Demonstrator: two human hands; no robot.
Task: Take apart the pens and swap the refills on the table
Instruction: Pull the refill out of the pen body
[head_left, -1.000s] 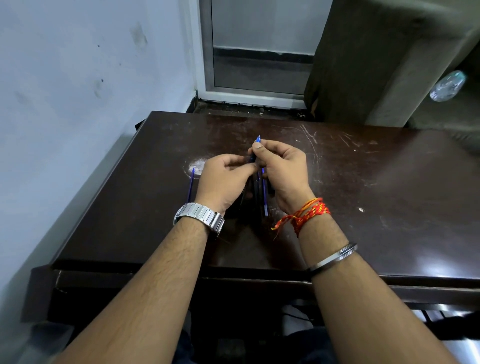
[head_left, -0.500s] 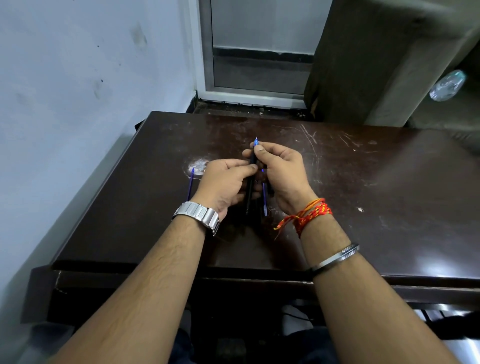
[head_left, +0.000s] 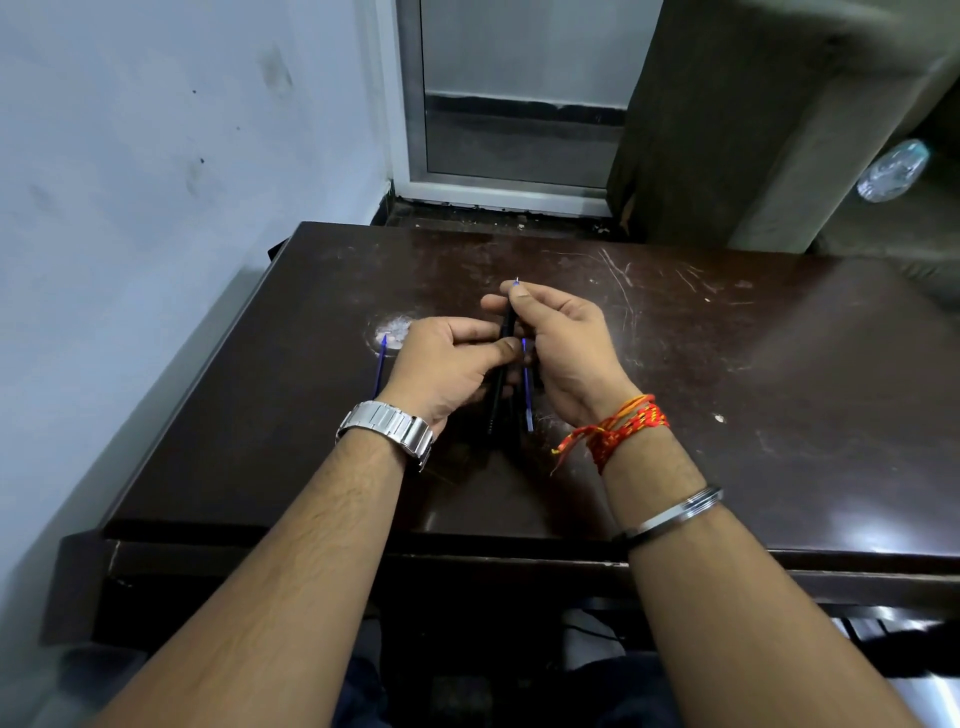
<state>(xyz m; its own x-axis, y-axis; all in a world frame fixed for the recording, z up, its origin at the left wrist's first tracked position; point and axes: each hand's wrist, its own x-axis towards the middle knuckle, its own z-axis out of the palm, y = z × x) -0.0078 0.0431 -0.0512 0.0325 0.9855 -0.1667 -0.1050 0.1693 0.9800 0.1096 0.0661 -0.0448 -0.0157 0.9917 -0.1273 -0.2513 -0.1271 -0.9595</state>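
Note:
My left hand (head_left: 448, 364) and my right hand (head_left: 563, 343) meet over the middle of the dark wooden table (head_left: 727, 415). Both are closed on a black pen barrel (head_left: 500, 379) that slants toward me, its lower end near the tabletop. A thin blue refill tip (head_left: 516, 282) pokes out above my right thumb. A second blue refill (head_left: 527, 395) shows between my hands, below my right palm; who holds it I cannot tell. A third blue refill (head_left: 380, 366) lies on the table just left of my left hand.
A white wall (head_left: 130, 208) runs along the table's left edge. Behind the table are a door frame (head_left: 498, 192) and a dark cabinet (head_left: 753, 130). A plastic bottle (head_left: 891, 169) lies at the far right. The tabletop is scratched, with a white scuff (head_left: 392, 328).
My right hand has shifted slightly left and lower, pushing the refill deeper, so less of the blue tip sticks out. More of the black barrel shows between my hands.

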